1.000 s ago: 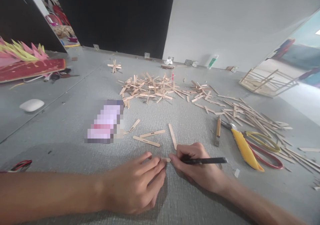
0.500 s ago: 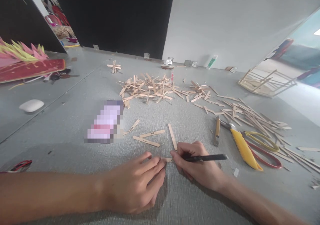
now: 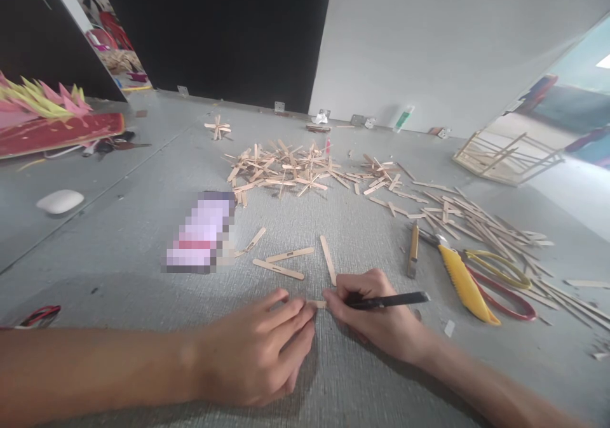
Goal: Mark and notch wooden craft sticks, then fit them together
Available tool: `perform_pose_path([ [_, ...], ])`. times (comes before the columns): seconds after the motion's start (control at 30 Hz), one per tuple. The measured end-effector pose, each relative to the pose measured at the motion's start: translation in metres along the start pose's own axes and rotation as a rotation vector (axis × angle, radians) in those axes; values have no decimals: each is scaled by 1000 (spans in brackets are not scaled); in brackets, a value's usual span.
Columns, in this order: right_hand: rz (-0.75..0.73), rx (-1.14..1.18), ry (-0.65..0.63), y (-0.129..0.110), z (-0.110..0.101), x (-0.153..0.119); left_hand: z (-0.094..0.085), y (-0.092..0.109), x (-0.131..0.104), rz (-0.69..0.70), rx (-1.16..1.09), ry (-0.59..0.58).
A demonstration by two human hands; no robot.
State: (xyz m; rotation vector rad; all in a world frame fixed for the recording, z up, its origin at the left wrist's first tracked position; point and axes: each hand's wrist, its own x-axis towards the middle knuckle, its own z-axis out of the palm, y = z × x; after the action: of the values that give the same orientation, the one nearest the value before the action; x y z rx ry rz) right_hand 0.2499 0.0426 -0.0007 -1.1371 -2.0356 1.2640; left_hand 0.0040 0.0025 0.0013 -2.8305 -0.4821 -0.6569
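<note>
My left hand (image 3: 271, 345) rests on the table, its fingertips pressing the end of a short wooden craft stick (image 3: 320, 304). Most of that stick is hidden under the fingers of both hands. My right hand (image 3: 374, 310) is closed round a slim black pen-shaped tool (image 3: 395, 300), whose working tip is hidden behind the fingers at the stick. A plain craft stick (image 3: 328, 260) lies just beyond my right fingertips. Ahead of my left hand are two craft sticks with slots in them, one angled (image 3: 290, 254) and one lower (image 3: 279, 269). Another slotted piece (image 3: 255, 240) is by the phone.
A phone (image 3: 200, 234), blurred out, lies at left, with a white mouse (image 3: 60, 201) beyond. Craft sticks (image 3: 286, 167) are heaped ahead. To the right are a yellow-handled cutter (image 3: 467, 285), pliers (image 3: 505, 282), a brass-coloured knife (image 3: 413, 250), strips (image 3: 476, 221) and a wooden frame (image 3: 509, 158).
My right hand and the black tool have shifted very slightly left, with the tool's rear end a little lower. My left hand and the loose sticks stay put.
</note>
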Motion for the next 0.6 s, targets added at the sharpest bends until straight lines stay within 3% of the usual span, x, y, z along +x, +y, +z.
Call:
perform_pose_path([
  [0.3, 64, 77, -12, 2, 1, -3, -1, 2, 0, -14, -17, 0],
  [0.6, 43, 3, 22, 0, 0, -1, 0, 1, 0, -11, -14, -6],
])
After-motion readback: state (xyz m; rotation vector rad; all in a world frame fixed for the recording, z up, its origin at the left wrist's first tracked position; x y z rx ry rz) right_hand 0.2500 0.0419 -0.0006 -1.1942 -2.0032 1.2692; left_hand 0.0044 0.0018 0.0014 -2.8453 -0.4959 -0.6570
